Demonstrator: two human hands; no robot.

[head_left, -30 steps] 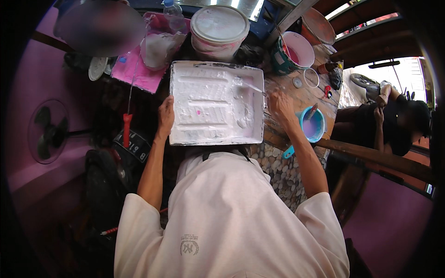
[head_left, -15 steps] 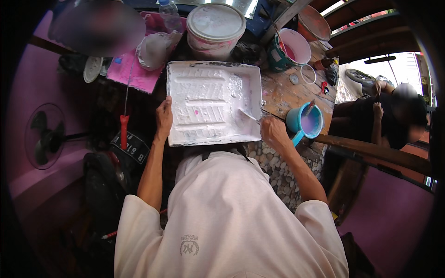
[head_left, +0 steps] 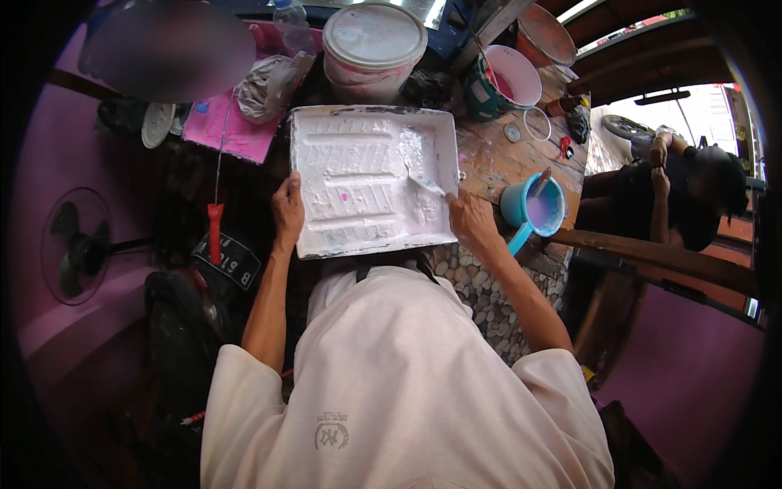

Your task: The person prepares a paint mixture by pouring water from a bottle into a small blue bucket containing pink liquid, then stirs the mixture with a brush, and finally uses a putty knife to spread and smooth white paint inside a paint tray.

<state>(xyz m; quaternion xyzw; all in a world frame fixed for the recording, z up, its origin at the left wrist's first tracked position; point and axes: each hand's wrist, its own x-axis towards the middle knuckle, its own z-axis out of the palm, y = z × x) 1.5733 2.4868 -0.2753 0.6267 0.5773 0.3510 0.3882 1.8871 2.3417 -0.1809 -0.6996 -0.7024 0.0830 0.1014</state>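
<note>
A white paint tray (head_left: 354, 189) with raised ribs is smeared with wet white paint and bears one small pink spot. My left hand (head_left: 287, 208) is closed on its left rim, thumb on top. At the lower right side of the tray is my right hand (head_left: 475, 220), its fingers wrapped round the handle of a small paint-coated scraper (head_left: 425, 186). The flat end of the scraper lies in the thick paint at the tray's right part; my grip hides most of its handle.
Beyond the tray stands a lidded white bucket (head_left: 375, 41). On the wooden table (head_left: 485, 163) at right are a blue dipper (head_left: 521, 204) with a brush and lilac liquid, and an open paint bucket (head_left: 509, 77). A roller with a red handle (head_left: 215, 232) hangs left. Another person (head_left: 672, 196) is at far right.
My right hand and the scraper have moved slightly away from me and to the left through the paint. My left hand still holds the tray's rim.
</note>
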